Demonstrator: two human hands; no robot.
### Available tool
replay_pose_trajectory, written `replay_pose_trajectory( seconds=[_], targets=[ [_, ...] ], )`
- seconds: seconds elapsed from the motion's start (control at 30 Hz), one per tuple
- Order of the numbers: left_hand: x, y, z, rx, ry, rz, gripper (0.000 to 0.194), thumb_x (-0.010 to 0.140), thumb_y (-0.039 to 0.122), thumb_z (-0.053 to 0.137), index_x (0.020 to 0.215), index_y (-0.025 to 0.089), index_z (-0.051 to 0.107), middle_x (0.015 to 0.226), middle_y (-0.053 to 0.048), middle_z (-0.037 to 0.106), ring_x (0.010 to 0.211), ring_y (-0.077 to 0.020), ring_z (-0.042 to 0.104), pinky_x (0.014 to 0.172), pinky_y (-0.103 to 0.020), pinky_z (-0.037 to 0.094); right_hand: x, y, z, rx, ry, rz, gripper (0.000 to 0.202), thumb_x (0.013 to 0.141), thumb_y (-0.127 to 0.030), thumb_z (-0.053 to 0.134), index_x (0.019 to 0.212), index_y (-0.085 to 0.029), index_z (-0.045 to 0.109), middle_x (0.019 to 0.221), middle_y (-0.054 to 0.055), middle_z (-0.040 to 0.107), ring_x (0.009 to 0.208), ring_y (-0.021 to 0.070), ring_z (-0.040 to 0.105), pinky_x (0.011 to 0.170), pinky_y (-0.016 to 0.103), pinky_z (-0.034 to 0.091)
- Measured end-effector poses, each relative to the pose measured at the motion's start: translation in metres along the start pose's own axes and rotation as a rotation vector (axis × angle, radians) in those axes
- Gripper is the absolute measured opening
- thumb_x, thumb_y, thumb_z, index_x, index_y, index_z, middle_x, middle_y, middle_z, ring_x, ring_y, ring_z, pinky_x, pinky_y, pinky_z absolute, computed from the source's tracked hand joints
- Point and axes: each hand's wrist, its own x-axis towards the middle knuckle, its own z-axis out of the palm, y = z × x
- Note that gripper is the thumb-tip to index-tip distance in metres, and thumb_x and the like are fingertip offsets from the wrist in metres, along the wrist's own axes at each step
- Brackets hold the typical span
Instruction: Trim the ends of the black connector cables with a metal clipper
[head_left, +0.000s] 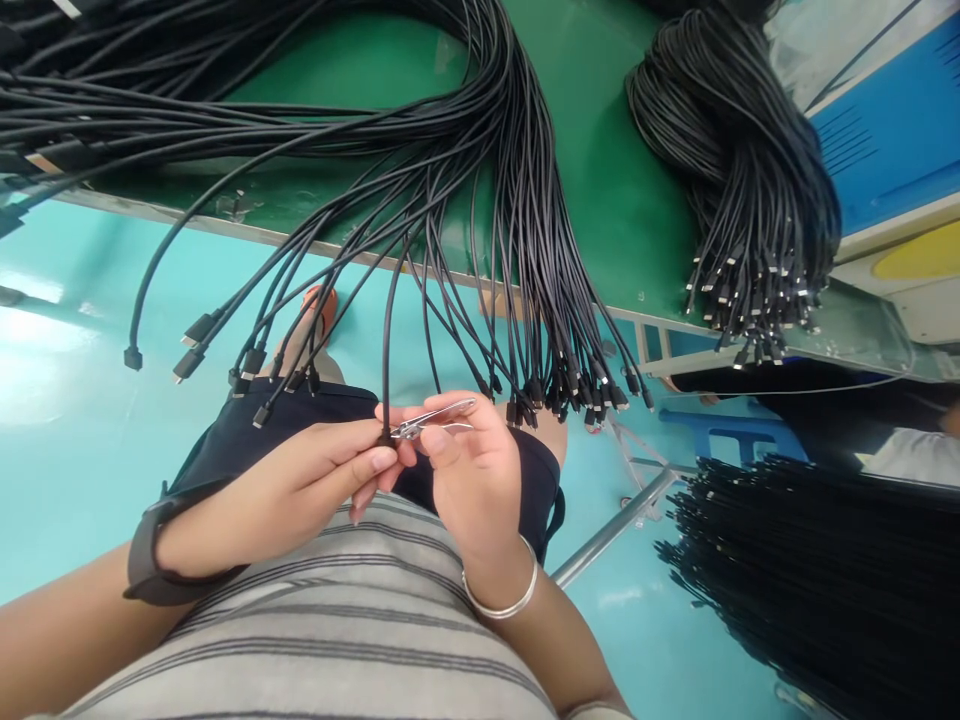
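In the head view my left hand (322, 470) is closed on the plug end of a black cable (387, 340), which hangs down from the bundle on the table. My right hand (480, 470) grips silver nail clippers (442, 415), their jaws touching the cable close to its plug. Fingers cover most of that plug. Around my hands hang the ends of many other black cables (540, 250), with small plugs, over the table's front edge.
Bundled cables lie on the green table (592, 130). A coiled cable bundle (727, 150) drapes at the right, near a blue panel (892, 110). At lower right are a large mass of black cables (817, 580), a blue stool (727, 430) and a metal bar (615, 525).
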Motion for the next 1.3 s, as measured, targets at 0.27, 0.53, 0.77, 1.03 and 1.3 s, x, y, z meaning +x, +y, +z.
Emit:
replay_pose_trajectory(
  seconds=[0.27,0.53,0.77,1.03,1.3],
  targets=[
    [0.001,0.003,0.001,0.006,-0.028,0.007,0.034,0.101,0.034,0.042,0.075,0.020,0.058,0.062,0.000,0.058,0.056,-0.0142,0.055,0.056,-0.024,0.046,0.002,0.001,-0.003,-0.092,0.043,0.029,0.022,0.080,-0.038,0.078,0.093,-0.026,0.065,0.080,-0.002,0.073,0.057,0.0141,0.063,0.051,0.031,0.059],
    [0.000,0.000,0.002,-0.035,-0.038,-0.032,0.033,0.099,0.036,0.045,0.074,0.020,0.060,0.062,-0.001,0.059,0.056,-0.0150,0.056,0.057,-0.025,0.047,0.003,0.002,-0.005,-0.125,0.076,0.029,0.018,0.081,-0.035,0.078,0.090,-0.025,0.066,0.080,-0.002,0.074,0.061,0.0133,0.067,0.067,0.033,0.062],
    [0.000,-0.005,0.008,-0.160,-0.026,-0.120,0.032,0.097,0.042,0.050,0.080,0.019,0.064,0.063,0.000,0.061,0.052,-0.0131,0.057,0.053,-0.024,0.048,0.001,0.006,-0.006,-0.050,0.145,0.047,0.025,0.079,-0.039,0.080,0.094,-0.024,0.065,0.085,0.000,0.076,0.076,0.0188,0.076,0.078,0.037,0.064],
    [-0.002,-0.001,0.023,-0.145,0.259,-0.163,0.033,0.090,0.045,0.062,0.068,0.020,0.059,0.051,0.003,0.058,0.044,-0.0123,0.055,0.047,-0.023,0.045,-0.006,0.008,0.001,-0.170,0.171,-0.051,0.025,0.079,-0.039,0.079,0.094,-0.025,0.065,0.091,0.002,0.078,0.077,0.0181,0.075,0.076,0.036,0.065],
    [-0.001,0.001,0.025,-0.143,0.311,-0.165,0.030,0.089,0.044,0.063,0.070,0.021,0.059,0.050,0.004,0.059,0.044,-0.0119,0.055,0.045,-0.022,0.046,-0.006,0.005,0.005,-0.313,0.171,-0.113,0.017,0.082,-0.035,0.074,0.093,-0.027,0.064,0.090,0.002,0.078,0.077,0.0184,0.075,0.061,0.031,0.064]
  ],
)
